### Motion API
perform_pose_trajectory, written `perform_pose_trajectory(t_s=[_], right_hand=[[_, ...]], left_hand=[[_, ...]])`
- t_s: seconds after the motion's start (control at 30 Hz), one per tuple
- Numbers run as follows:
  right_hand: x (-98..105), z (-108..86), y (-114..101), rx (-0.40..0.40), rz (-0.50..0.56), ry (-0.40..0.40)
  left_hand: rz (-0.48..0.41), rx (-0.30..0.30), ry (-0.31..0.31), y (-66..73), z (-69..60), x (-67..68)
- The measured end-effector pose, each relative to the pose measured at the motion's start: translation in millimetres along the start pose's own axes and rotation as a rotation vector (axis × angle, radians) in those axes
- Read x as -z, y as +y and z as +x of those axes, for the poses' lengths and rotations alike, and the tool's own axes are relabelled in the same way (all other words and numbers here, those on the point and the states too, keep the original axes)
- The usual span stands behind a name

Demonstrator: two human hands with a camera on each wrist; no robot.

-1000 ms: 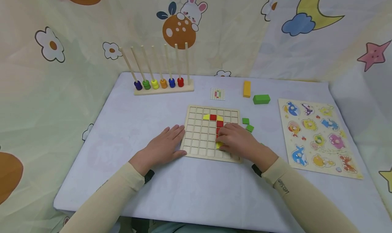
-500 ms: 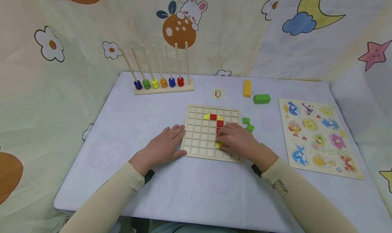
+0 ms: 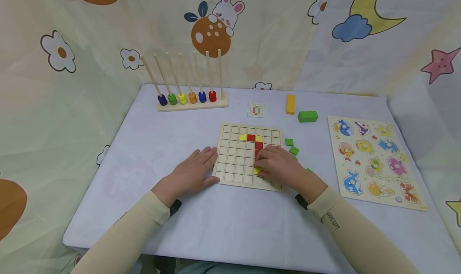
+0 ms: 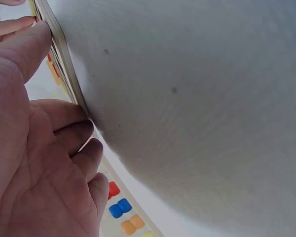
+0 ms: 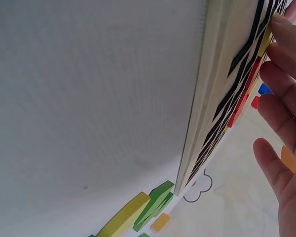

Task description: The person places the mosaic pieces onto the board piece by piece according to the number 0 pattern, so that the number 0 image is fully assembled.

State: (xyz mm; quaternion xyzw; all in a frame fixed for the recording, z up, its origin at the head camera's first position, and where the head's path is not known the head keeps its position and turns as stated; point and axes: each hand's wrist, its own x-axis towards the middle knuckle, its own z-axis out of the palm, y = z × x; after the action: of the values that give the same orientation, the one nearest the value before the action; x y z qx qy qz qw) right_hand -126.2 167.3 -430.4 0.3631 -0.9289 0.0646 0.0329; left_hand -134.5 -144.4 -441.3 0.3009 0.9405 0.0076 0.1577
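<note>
The wooden grid board (image 3: 230, 178) lies on the table, with red pieces (image 3: 258, 145) in a column and yellow pieces (image 3: 243, 137) at the top corners. My left hand (image 3: 191, 172) is spread flat, its fingertips and thumb touching the board's left edge; in the left wrist view that hand (image 4: 44, 148) meets the board's rim (image 4: 71, 74). My right hand (image 3: 281, 166) is over the column, thumb and index finger pinching a yellow piece (image 3: 257, 170) at its lower end. In the right wrist view the same hand (image 5: 286, 98) has its other fingers loosely bent. Its palm hides part of the grid.
Green tiles (image 3: 289, 142) lie right of the board. Behind it are a small pattern card (image 3: 256, 110), an orange block (image 3: 290, 104) and a green block (image 3: 307, 116). A bead rack (image 3: 194, 106) stands back left; an animal puzzle board (image 3: 367, 140) lies at the right.
</note>
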Motion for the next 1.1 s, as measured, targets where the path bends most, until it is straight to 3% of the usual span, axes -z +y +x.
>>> perform_pose_trajectory(t_s=[0.43, 0.77, 0.93, 1.1], right_hand=[[-3, -1.4, 2, -0.010, 0.032, 0.053], [-2, -4.2, 2, -0.020, 0.046, 0.046], [5, -6.9, 9, -0.065, 0.048, 0.056], [15, -11.5, 15, -0.169, 0.032, 0.065]], left_hand=[[-0.002, -0.002, 0.004, 0.8, -1.7, 2.6], [-0.002, -0.003, -0.006, 1.7, -2.2, 2.0], [-0.005, -0.006, -0.007, 0.6, -0.7, 0.8], [-0.007, -0.007, 0.000, 0.1, -0.2, -0.2]])
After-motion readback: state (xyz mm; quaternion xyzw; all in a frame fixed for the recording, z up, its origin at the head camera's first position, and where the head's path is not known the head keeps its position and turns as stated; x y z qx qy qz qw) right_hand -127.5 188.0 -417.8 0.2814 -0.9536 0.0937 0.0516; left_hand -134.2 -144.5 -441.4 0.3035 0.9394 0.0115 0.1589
